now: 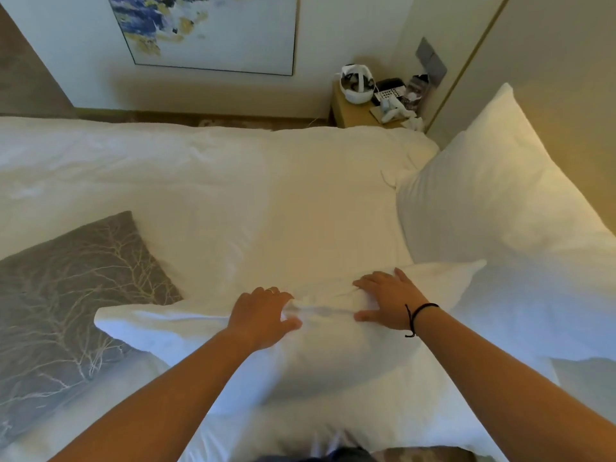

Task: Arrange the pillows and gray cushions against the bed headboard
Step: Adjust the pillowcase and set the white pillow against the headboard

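I see open duvet (206, 181) across the frame's middle; 1 gray cushion (66, 295) blocks lower left, 1 propped pillow (493, 201) blocks right.
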Available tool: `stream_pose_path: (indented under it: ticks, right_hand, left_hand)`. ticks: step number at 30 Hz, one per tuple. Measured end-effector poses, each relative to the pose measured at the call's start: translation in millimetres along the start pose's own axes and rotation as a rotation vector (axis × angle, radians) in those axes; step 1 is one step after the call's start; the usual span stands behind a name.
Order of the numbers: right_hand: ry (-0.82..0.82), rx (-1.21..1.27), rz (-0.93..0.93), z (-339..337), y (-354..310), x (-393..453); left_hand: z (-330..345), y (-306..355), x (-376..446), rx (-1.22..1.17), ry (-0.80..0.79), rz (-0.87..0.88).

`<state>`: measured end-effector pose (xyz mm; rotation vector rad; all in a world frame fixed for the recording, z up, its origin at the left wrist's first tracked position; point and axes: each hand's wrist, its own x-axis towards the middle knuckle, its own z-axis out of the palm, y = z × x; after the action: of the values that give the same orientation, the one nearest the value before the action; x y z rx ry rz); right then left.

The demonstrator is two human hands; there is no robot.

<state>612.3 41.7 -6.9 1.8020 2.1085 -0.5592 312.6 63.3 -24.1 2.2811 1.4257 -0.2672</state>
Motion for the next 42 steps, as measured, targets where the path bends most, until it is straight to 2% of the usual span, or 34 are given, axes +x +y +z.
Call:
stream_pose_path:
  ticks: [3,5,8,13,15,19,21,23,26,29,31,34,39,42]
  right_hand:
    - [-0.017,0.006,0.008,7,1,7]
    - [0.028,-0.039,-0.011,8,2,12]
    - [0.138,-0.026,-0.056,5,10,14]
    - [0.336,0.269,-0.027,-22,45,4]
    - [0.411,0.393,0.024,-41,62,-5]
    - [0.606,0.49,0.162,-84,102,-20]
    - [0.672,0.532,0.287,-97,129,-25]
    - [0.676,0.628,0.454,-103,164,-26]
    - [0.539,0.792,0.701,-93,231,-29]
    - [0.277,0.779,0.732,-55,272,-35]
    - [0.222,0.778,0.671,-22,273,-40]
    - [0.276,0.772,0.621,15,254,-55]
    - [0.26,0.968,0.634,46,217,-73]
    - [0.35,1.059,0.608,45,202,-78]
  left_hand:
    - [3,17,5,-0.024,0.097,-0.037]
    - [2,26,10,-0.05,0.231,-0.06]
    - [-14,37,21,-0.004,0.335,-0.091]
    - [-67,70,60,0.017,0.457,-0.044]
    - [-98,89,83,0.014,0.524,-0.01]
    - [-159,148,147,0.002,0.63,0.055]
    - [-177,191,182,-0.066,0.626,0.056]
    - [-177,239,211,-0.165,0.547,0.077]
    - [-138,304,239,-0.33,0.252,0.072]
    - [-63,346,245,-0.401,-0.069,0.0]
    - [-17,361,238,-0.334,-0.158,-0.117]
    - [13,363,232,-0.247,-0.011,-0.26]
    - [11,355,239,-0.404,0.075,-0.124]
    - [12,361,237,-0.432,0.188,-0.199]
